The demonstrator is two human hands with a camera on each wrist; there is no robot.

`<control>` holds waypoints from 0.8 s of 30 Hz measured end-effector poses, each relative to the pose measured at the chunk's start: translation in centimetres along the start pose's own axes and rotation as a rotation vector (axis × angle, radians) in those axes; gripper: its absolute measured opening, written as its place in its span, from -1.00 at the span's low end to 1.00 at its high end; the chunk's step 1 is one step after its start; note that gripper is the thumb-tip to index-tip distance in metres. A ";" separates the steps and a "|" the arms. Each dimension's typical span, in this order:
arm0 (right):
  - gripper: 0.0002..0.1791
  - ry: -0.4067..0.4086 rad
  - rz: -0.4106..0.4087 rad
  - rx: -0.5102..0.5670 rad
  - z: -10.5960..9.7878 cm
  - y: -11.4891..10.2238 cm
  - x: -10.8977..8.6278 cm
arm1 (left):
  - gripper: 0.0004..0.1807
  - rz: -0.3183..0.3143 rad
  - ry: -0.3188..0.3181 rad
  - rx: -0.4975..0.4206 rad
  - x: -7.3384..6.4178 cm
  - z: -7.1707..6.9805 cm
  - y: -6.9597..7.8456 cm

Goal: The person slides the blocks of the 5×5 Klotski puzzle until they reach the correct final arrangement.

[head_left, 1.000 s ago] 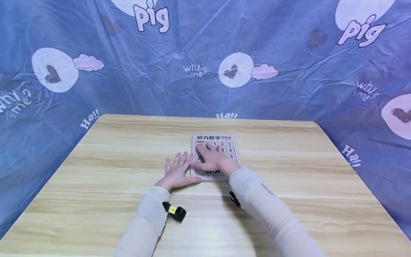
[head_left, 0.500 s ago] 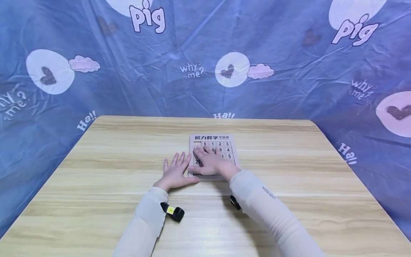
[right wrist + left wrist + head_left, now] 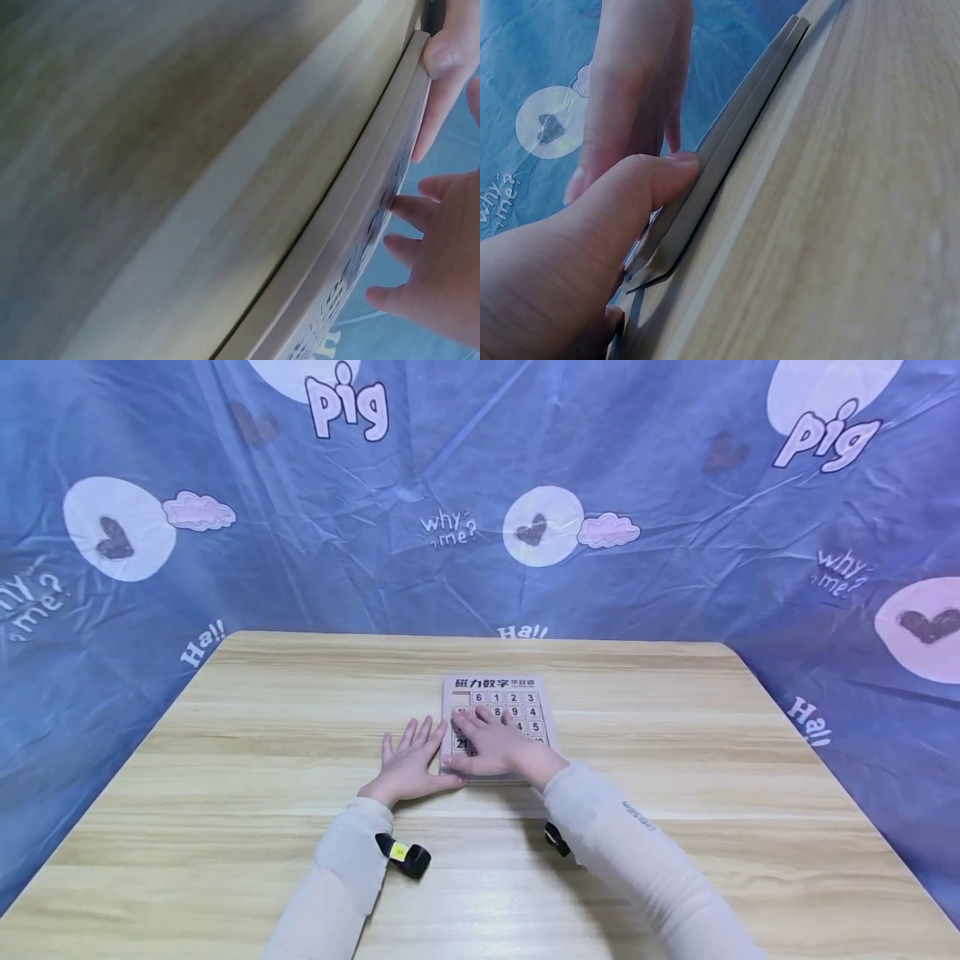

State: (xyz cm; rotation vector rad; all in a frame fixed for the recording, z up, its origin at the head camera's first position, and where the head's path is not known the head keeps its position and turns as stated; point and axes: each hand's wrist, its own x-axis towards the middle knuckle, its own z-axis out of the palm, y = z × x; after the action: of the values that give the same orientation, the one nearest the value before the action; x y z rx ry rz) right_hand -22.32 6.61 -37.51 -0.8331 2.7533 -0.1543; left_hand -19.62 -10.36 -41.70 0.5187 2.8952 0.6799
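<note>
R hand (image 3: 491, 747) palm-down over the number puzzle board (image 3: 495, 683), fingers spread, released, i.e. grasping nothing; R wrist view has a fingertip touching the board's face. L hand (image 3: 408, 768) also released: fingers fanned out on the bench (image 3: 300, 710) along the board's L edge, thumb reaching across to the nr L corner, its tip against the board's side (L wrist view shows this best).

Board lies flat abt mid-bench, printed title at the far end. Far row reads 6, 1, 2, 3 w/ a vacant slot (image 3: 461, 697) at far L. Next row: 8, 9, 4 legible. A 5 shows on the R side below that, 21 on the L side; other nos. partly or wholly under R hand.

Pale sleeves (image 3: 637, 847) on both arms, small black device (image 3: 417, 861) at L wrist, another part-seen at R. Behind bench: blue cloth (image 3: 337, 485), wrinkled, printed w/ "pig", "why me?", "Ha!!", hearts, pink clouds.
</note>
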 end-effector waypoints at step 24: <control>-0.09 0.085 0.140 0.095 -0.2 8.3 -3.6 | 0.09 -0.019 0.004 0.004 0.1 0.1 -0.1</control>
State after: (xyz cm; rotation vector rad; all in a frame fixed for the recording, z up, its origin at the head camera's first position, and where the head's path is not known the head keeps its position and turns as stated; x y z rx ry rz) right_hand -23.88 15.53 -37.99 -0.6208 2.8462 -0.2972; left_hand -19.73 -10.33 -41.87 0.4899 2.9013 0.6735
